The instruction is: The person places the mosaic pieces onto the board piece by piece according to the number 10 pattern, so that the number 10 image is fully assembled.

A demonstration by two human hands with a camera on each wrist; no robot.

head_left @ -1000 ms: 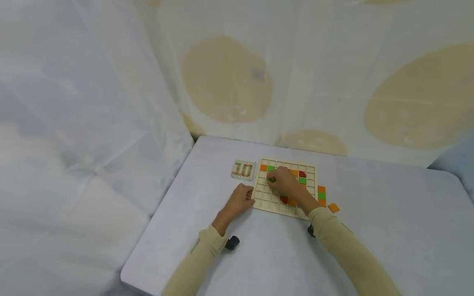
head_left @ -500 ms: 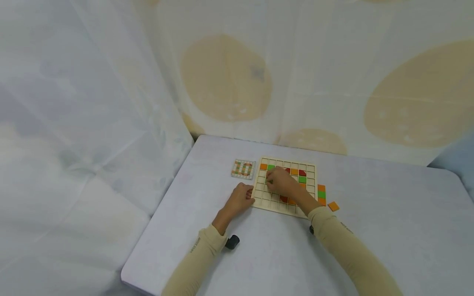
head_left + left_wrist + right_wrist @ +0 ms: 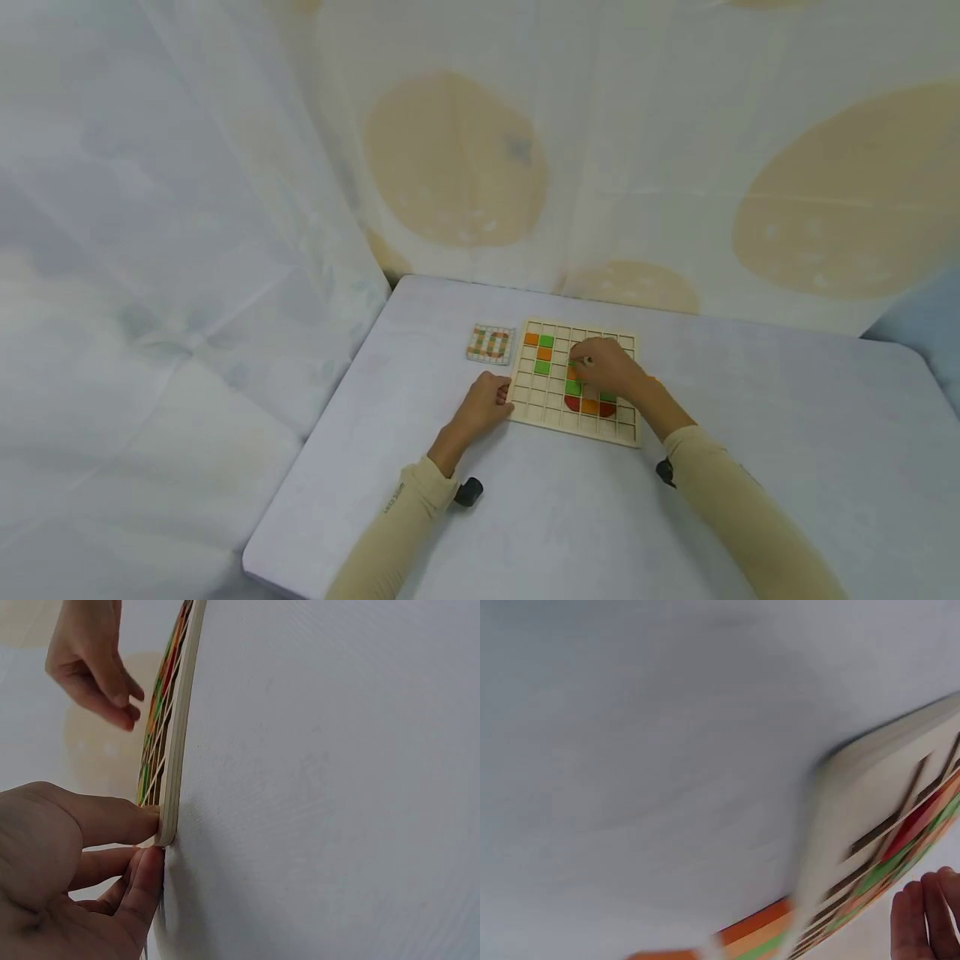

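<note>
- The pale wooden grid board [image 3: 577, 384] lies on the white table [image 3: 787, 433], holding orange, green and red tiles.
- The left hand [image 3: 486, 403] pinches its 9 o'clock edge.
- The right hand [image 3: 609, 364] hovers over its middle, fingers loosely curled, holding nothing visible.
- A small pattern card [image 3: 491, 343] sits at 10 o'clock, just beside the board.

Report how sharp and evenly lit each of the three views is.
Head view: soft even light, faint shadows, small but fairly sharp grid board. Left wrist view: left hand close and soft, board edge clear. Right wrist view: heavy motion blur; board and fingertips smeared.
</note>
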